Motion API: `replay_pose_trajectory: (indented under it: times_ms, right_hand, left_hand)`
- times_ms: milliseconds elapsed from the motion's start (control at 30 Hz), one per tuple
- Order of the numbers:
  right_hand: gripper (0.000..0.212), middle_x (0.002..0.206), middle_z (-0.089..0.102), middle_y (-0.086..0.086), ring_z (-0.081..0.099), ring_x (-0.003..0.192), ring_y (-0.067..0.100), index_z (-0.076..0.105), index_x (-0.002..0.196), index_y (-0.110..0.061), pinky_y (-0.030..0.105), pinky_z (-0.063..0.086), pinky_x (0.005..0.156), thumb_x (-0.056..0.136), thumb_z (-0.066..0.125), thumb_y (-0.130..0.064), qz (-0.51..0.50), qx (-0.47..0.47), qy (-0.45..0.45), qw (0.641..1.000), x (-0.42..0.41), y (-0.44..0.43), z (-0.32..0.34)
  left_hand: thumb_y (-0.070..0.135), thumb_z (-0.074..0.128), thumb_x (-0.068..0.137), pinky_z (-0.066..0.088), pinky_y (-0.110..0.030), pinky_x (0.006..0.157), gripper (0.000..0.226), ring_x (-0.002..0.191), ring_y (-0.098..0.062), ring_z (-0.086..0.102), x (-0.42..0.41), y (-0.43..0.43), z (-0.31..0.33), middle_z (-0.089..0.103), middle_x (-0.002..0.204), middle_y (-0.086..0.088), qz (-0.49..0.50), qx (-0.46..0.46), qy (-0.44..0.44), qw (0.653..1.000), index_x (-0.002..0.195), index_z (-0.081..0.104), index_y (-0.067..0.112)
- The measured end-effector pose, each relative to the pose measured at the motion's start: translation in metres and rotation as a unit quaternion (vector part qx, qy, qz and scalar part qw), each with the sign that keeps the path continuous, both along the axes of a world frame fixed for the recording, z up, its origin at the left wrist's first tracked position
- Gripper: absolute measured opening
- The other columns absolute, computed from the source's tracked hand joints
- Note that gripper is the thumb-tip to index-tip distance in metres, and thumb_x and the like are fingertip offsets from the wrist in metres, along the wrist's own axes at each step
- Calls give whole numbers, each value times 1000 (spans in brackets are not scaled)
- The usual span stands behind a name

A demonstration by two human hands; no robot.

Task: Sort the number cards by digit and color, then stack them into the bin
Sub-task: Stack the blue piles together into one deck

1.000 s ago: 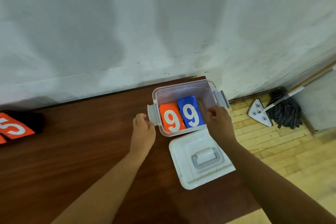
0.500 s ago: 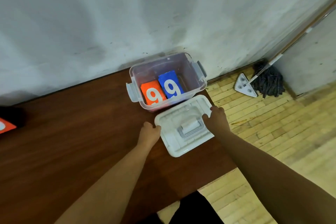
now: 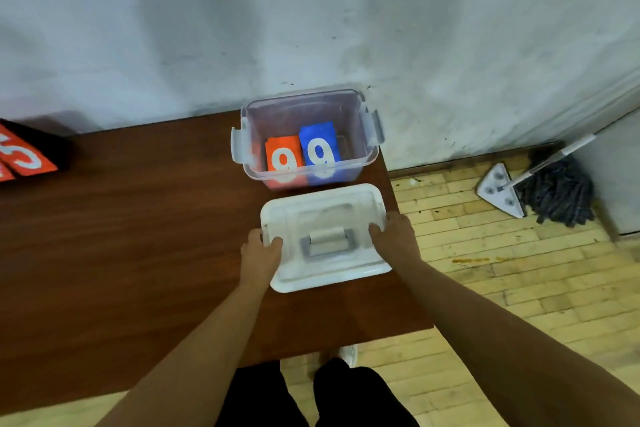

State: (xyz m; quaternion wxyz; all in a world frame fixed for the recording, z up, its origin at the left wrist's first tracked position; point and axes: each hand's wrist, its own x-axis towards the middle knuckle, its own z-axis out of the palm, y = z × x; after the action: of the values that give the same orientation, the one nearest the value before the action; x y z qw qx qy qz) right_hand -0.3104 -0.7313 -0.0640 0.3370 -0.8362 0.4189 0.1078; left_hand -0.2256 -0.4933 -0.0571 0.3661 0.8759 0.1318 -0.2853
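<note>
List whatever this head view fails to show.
Head view: any cards beneath the orange 9 card and blue 9 card in the clear plastic bin, covered by them.
Head view: the red-orange number card at left, cut by the frame edge.
Head view: fingers of left hand and right hand, under the white plastic lid.
</note>
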Motion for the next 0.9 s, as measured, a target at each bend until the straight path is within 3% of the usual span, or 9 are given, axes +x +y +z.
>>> replay_pose_trajectory:
  times_ms: [167, 267, 400, 533, 667, 733, 833, 900]
  right_hand:
    - [27, 105, 56, 0, 59, 95, 19, 55, 110, -15, 33, 54, 81, 89, 58, -32, 33, -8, -83, 996, -18, 10, 36]
    - [19, 101, 55, -2, 58, 90, 14, 53, 106, -19, 25, 50, 74, 89, 58, -26, 32, 0, -137, 990, -20, 22, 63]
    - [22, 110, 50, -2, 51, 102, 15, 52, 115, -16, 32, 50, 91, 93, 55, -18, 28, -47, -226, 973, -7, 29, 104]
    - [28, 117, 50, 4, 53, 105, 20, 53, 123, -13, 35, 47, 96, 95, 51, -13, 9, -64, -265, 962, 33, 3, 135]
    - [34, 117, 59, 6, 59, 105, 24, 56, 124, -14, 38, 51, 93, 91, 49, -9, -14, -56, -276, 959, 76, -28, 143]
    - [37, 120, 62, 6, 59, 108, 24, 55, 126, -13, 36, 50, 93, 91, 47, -7, -24, -39, -269, 962, 92, -39, 140]
    - [36, 119, 63, 5, 60, 106, 24, 55, 126, -11, 28, 44, 81, 92, 44, -6, -21, -21, -242, 970, 111, -50, 131]
    - [35, 121, 63, 6, 60, 105, 23, 55, 127, -11, 26, 41, 77, 93, 44, -6, -12, -15, -215, 976, 122, -53, 121]
  left_hand:
    - [16, 52, 90, 45, -32, 73, 25, 100, -23, 58, -18, 23, 48, 59, 111, -4, 40, -26, -108, 993, 116, 50, 18]
    - [11, 52, 90, 50, -32, 79, 28, 101, -18, 58, -27, 29, 81, 57, 114, 0, 97, -64, -187, 976, 116, 52, 23]
    - [13, 52, 93, 50, -38, 94, 34, 108, -15, 54, -15, 22, 118, 54, 125, 0, 140, -93, -267, 949, 127, 53, 20]
    - [20, 53, 96, 48, -37, 100, 40, 115, -15, 54, 27, 5, 142, 55, 131, 2, 96, -90, -282, 950, 136, 53, 21]
    - [21, 58, 94, 44, -20, 77, 40, 99, -10, 56, 68, -20, 152, 61, 118, 4, 76, -127, -264, 953, 133, 54, 15]
    - [17, 58, 93, 42, -20, 74, 39, 98, -10, 55, 88, -31, 149, 58, 112, 6, 47, -135, -244, 959, 132, 55, 14]
    - [8, 55, 88, 41, -19, 65, 38, 98, -18, 57, 116, -39, 133, 53, 109, -1, -16, -104, -241, 965, 125, 59, 12]
    - [6, 54, 88, 41, -18, 68, 39, 102, -22, 56, 132, -39, 119, 51, 114, -6, -35, -73, -237, 968, 127, 58, 11]
